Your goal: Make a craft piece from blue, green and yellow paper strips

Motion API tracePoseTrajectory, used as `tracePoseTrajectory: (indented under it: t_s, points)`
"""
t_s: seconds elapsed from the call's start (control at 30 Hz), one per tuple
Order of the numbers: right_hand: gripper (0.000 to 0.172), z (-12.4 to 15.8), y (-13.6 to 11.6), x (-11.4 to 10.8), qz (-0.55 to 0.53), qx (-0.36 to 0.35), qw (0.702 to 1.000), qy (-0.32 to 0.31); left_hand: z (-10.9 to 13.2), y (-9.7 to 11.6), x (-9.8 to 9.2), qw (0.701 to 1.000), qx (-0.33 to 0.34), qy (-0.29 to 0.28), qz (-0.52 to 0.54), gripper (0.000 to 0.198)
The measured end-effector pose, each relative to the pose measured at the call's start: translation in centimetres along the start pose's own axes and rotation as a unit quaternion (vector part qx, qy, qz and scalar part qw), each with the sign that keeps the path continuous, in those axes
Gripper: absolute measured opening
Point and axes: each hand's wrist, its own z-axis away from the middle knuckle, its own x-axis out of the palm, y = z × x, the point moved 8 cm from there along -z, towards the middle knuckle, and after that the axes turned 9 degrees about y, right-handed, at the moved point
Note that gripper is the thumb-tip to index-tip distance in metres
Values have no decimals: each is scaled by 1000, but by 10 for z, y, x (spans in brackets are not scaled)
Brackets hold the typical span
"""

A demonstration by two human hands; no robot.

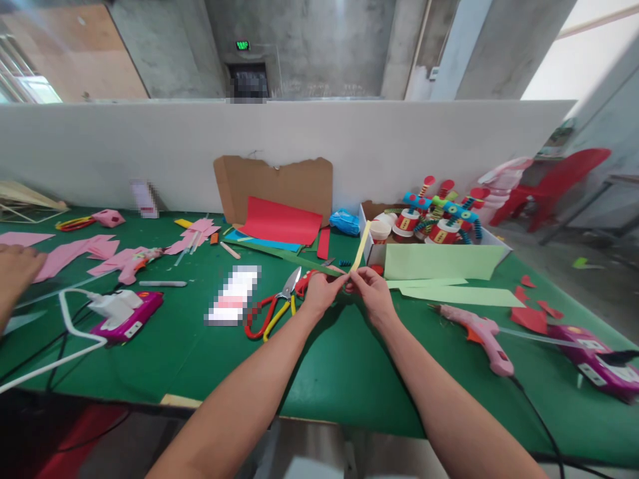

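Above the green table, my left hand (pixel 323 291) and my right hand (pixel 372 290) meet with fingertips pinched together. A long dark green paper strip (pixel 289 254) runs out to the left from my left fingers. From between the fingertips a pale yellow paper strip (pixel 361 245) points up and away at an angle to the green one. The crossing of the two strips is partly hidden by my fingers. Close to my left hand lie scissors (pixel 287 293) with red and yellow handles, blades open. Another red-handled tool (pixel 302 285) is half covered by that hand.
A white box (pixel 367 249) holds paper-cup figures (pixel 444 213). Pale green paper (pixel 444 261) leans on it. A pink glue gun (pixel 479 329) and a purple power strip (pixel 594 359) lie right. Red paper (pixel 282 221) lies behind. Another person's hand (pixel 17 273) is far left.
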Motion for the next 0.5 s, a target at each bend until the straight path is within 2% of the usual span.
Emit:
tracePoseTrajectory:
  t_s: [0.2, 0.5]
  points:
    - [37, 1, -4, 3, 4, -9, 1000, -12, 0, -1, -2, 1000, -17, 2, 15, 28]
    - [27, 2, -20, 3, 77, -64, 994, -37, 0, -4, -2, 999, -40, -3, 24, 23]
